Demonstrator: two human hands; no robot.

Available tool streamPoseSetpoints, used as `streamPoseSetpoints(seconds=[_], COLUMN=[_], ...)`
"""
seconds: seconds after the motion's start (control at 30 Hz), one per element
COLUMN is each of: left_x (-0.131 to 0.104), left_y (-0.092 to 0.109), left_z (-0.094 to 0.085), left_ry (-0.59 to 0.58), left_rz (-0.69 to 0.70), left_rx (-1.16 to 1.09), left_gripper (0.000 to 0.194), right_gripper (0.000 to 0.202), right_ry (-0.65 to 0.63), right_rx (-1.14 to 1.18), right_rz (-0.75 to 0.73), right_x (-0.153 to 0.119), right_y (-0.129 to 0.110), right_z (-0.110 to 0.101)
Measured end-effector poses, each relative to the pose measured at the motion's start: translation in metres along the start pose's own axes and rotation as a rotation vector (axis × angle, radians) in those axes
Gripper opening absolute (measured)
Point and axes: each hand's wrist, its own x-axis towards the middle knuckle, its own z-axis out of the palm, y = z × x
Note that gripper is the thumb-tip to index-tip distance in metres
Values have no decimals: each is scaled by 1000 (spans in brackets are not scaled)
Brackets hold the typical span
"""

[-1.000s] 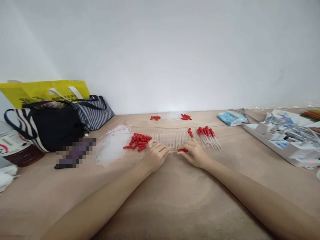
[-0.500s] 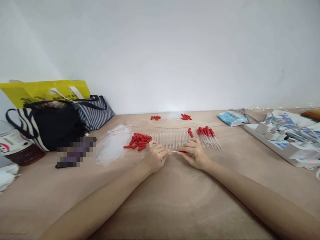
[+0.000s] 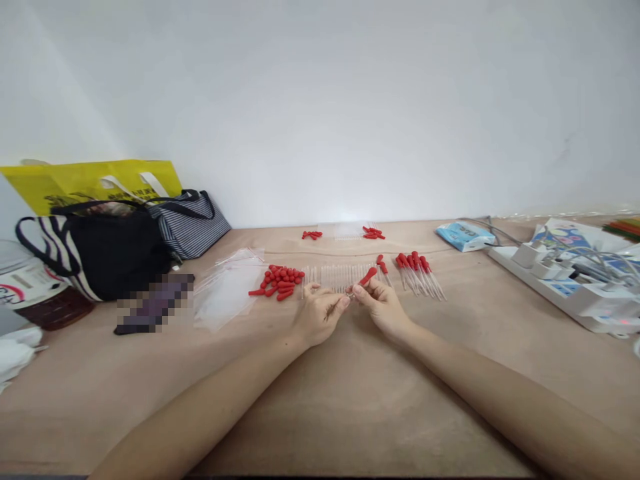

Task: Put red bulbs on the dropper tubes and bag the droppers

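Our right hand pinches a red bulb, round end toward one o'clock — whether our left hand pinches anything, we cannot tell.

I'd call this an ordinary room, likely a home: my wood-toned counter meets a plain pale wall, everyday bags bunch at my left, a yellow shopper and a striped bag among them, and a power strip carrying chargers lies at my right.
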Motion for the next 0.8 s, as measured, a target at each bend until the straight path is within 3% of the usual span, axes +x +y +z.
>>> streamPoseSetpoints(seconds=[0.13, 0.23, 0.3, 0.53, 0.8], left_x=[1, 4, 5, 4, 4], left_y=[-14, -29, -35, -41, -41], left_z=[-5, -8, -9, -7, -5], left_ry=[43, 65, 70, 59, -7], left_rz=[43, 53, 29, 3, -94], left_rx=[182, 325, 368, 393, 394], left_gripper=[22, 23, 20, 15, 17], right_gripper=[34, 30, 32, 34, 32], right_ry=[194, 309, 359, 236, 137], right_rx=[-222, -624, -895, -1381, -1496], right_rz=[74, 155, 203, 273, 319], right_x=[30, 50, 56, 57, 67], right_y=[-8, -9, -6, 14, 12], right_z=[-40, -74, -84, -74, -75])
